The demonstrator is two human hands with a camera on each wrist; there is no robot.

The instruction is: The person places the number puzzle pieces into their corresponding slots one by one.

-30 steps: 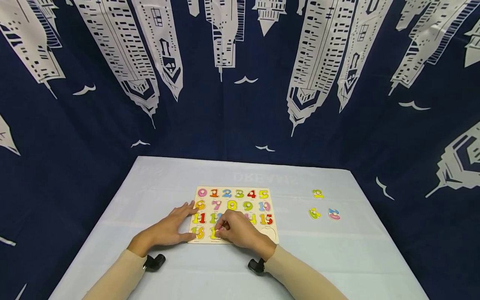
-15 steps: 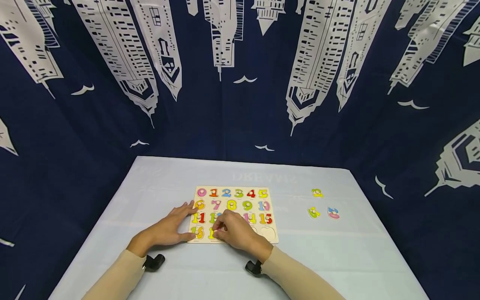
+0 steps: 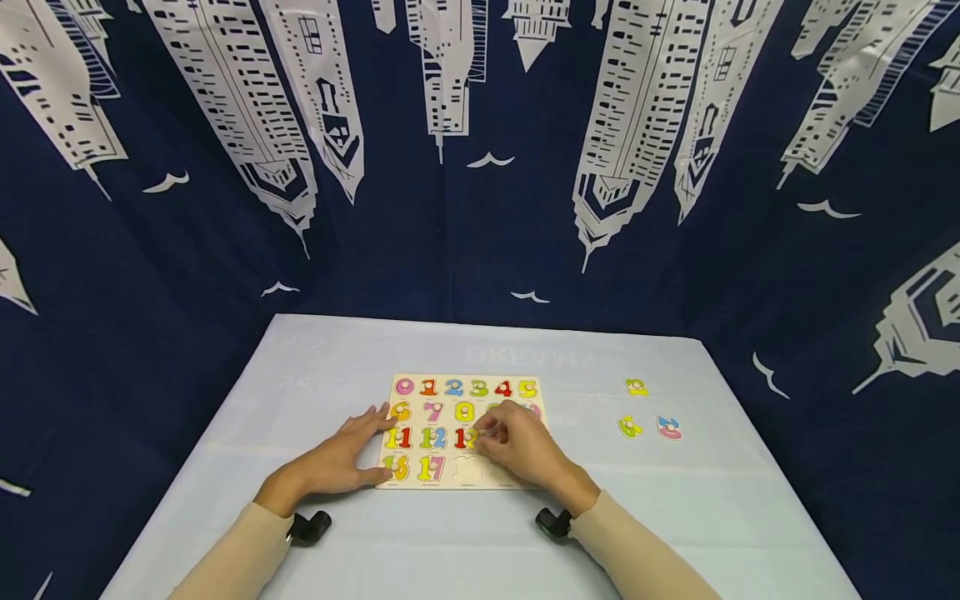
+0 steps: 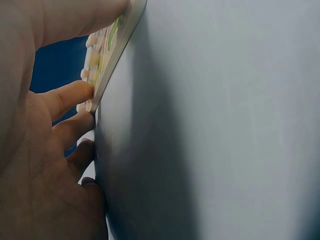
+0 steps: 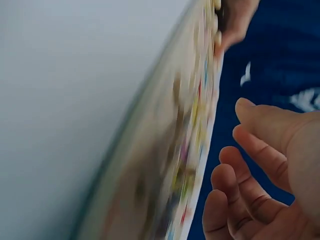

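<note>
A wooden number puzzle board [image 3: 467,482] lies flat on the table, with knobbed number pieces set in its rows. My left hand [image 3: 337,454] rests at the board's left side, fingers spread, thumb and fingertips on its edge; the left wrist view shows the fingertips [image 4: 82,90] touching that edge. Over the board's right half hovers my right hand [image 3: 521,446], fingers loosely bent. In the right wrist view its thumb [image 5: 267,117] and fingers hold nothing. The pink-and-yellow 17 piece [image 3: 431,468] sits in the bottom row, beside bare recesses. My right hand hides several numbers.
Three loose pieces lie right of the board: a yellow-green one [image 3: 636,387] at the back, a green-and-yellow one [image 3: 629,427] nearer, and a blue-and-pink one [image 3: 669,427] beside it. A white cloth [image 3: 420,550] covers the table. A dark blue patterned curtain [image 3: 450,233] hangs behind.
My right hand has let go of the 17 piece in the bottom row and moved right and slightly away from me. My left hand has stayed at the board's edge.
</note>
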